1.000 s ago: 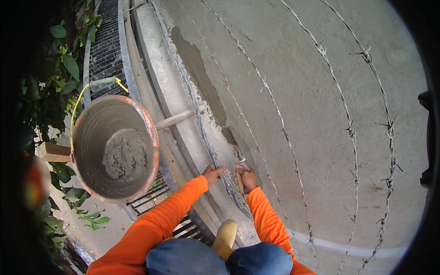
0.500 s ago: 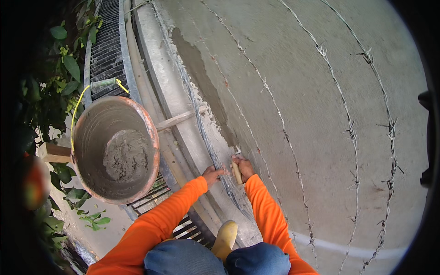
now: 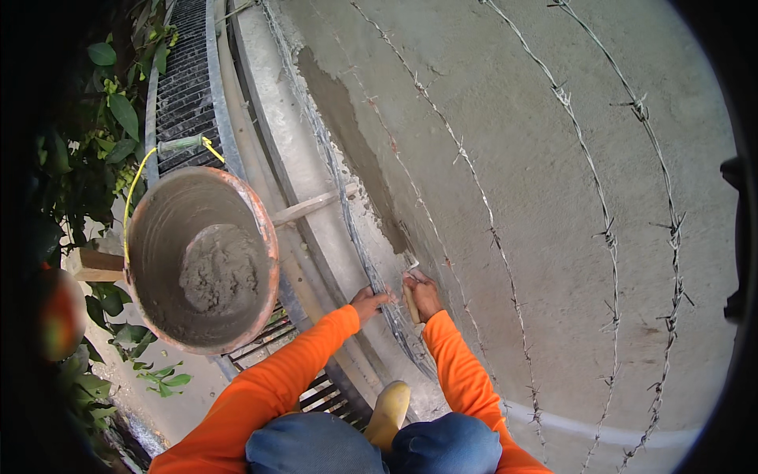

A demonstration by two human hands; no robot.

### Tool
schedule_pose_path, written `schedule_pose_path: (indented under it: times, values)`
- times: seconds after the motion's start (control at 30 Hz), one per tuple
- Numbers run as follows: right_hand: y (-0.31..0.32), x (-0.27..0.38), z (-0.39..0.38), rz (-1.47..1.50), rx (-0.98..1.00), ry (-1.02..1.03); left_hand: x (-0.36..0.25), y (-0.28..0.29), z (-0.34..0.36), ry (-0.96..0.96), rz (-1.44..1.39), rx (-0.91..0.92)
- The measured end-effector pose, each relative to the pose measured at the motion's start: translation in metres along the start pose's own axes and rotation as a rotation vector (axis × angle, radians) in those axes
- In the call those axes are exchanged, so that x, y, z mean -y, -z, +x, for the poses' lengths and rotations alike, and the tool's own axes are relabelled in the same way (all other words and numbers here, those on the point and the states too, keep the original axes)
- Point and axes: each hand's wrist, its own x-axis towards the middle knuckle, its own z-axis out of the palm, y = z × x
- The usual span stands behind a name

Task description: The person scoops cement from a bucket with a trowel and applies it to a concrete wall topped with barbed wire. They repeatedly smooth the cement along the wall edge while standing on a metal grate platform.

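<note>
Wall (image 3: 537, 261): broad, grey, plastered surface to the person's right; a darker band of mortar (image 3: 347, 122) runs along its margin with the ledge.

Ledge (image 3: 322, 237): long, pale, concrete; follows the wall.

Grating (image 3: 185, 95): barred metal, beyond the ledge's outer edge, to the left.

Foliage (image 3: 122, 118): green leaves, left of the grating.

Barbed wire (image 3: 561, 96): four strands, in front of the wall, lengthwise to it.

Bucket (image 3: 162, 229): orange rim, yellow handle with a green grip; seen over the grating's edge, mouth open upward, grey mortar (image 3: 221, 272) inside.

Wire bundle (image 3: 346, 213): grey strands, stretched lengthwise over the ledge.

Timber strip (image 3: 316, 204): crosses the ledge from the bucket's side, its end near the ledge's wall-side edge.

Boot (image 3: 388, 411): yellow, at the ledge's near end.

Left hand (image 3: 367, 304): orange sleeve; fingers curled round the wire bundle, fingertips showing on its wall side.

Right hand (image 3: 427, 298): orange sleeve; fingers closed about a trowel handle, with no visible gap.

Trowel (image 3: 413, 306): wooden handle, pale metal neck; at the ledge's wall-side edge, by the near end of the darker band. Long axis roughly along the ledge, handle butt toward the person, neck pointing away; blade indistinct against the mortar.
</note>
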Motion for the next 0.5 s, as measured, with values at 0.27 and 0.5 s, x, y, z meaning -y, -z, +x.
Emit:
schedule_pose_path:
  times: [0.27,0.5]
  values:
    - [0.013,0.015,-0.01,0.13,0.04,-0.092,0.002,0.006,-0.004,-0.016,0.005,0.043]
    - [0.018,-0.02,-0.019,-0.221,-0.006,0.0,0.0,0.001,-0.002,-0.02,0.017,0.055]
